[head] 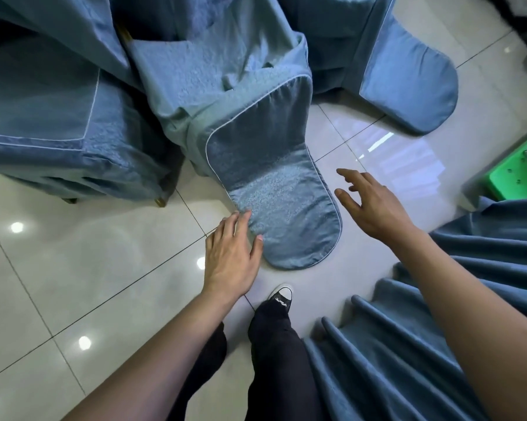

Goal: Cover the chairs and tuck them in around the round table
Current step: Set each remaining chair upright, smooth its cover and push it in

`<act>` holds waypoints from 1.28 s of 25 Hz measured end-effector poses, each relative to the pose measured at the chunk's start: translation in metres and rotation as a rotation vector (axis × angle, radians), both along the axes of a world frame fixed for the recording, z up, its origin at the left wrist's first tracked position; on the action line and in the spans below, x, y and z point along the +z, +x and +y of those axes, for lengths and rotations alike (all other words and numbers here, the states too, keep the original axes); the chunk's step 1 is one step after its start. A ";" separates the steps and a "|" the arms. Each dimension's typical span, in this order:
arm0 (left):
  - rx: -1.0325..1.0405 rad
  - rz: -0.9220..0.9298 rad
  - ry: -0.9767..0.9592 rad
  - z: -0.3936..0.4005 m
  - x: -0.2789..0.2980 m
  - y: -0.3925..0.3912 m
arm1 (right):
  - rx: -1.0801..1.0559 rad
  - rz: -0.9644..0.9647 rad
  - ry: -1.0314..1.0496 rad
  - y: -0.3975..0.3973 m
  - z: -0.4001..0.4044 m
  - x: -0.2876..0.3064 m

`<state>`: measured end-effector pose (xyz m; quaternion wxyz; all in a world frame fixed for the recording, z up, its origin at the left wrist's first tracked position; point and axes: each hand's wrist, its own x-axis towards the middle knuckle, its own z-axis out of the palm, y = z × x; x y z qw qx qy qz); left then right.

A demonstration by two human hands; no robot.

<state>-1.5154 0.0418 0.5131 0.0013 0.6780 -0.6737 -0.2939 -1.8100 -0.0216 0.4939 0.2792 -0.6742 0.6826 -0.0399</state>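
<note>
A chair in a blue cover stands in front of me, its rounded backrest top pointing toward me. My left hand rests with spread fingers against the left edge of that backrest top, touching the fabric without gripping it. My right hand hovers open just to the right of the backrest, fingers apart, holding nothing. A second covered chair stands at the upper right. The blue cloth of the round table hangs in folds at the lower right under my right arm.
Another blue-covered seat with a gold leg stands at the left. A green box sits at the right edge. My black-trousered leg and sneaker stand on glossy white floor tiles just below the chair.
</note>
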 end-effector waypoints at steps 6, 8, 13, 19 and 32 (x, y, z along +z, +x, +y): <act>0.039 0.032 0.004 -0.004 -0.108 -0.010 | -0.059 0.001 -0.007 -0.005 0.015 -0.103; 0.032 0.013 -0.026 -0.004 -0.149 -0.016 | -0.059 0.026 -0.050 -0.010 0.019 -0.141; 0.046 -0.061 -0.068 -0.003 -0.244 -0.036 | -0.030 0.111 -0.112 -0.022 0.023 -0.230; 0.160 -0.107 0.069 -0.001 -0.369 -0.061 | 0.052 0.258 0.039 -0.043 0.013 -0.350; 0.271 -0.111 0.224 -0.009 -0.513 -0.064 | -0.030 0.300 0.166 -0.062 -0.003 -0.495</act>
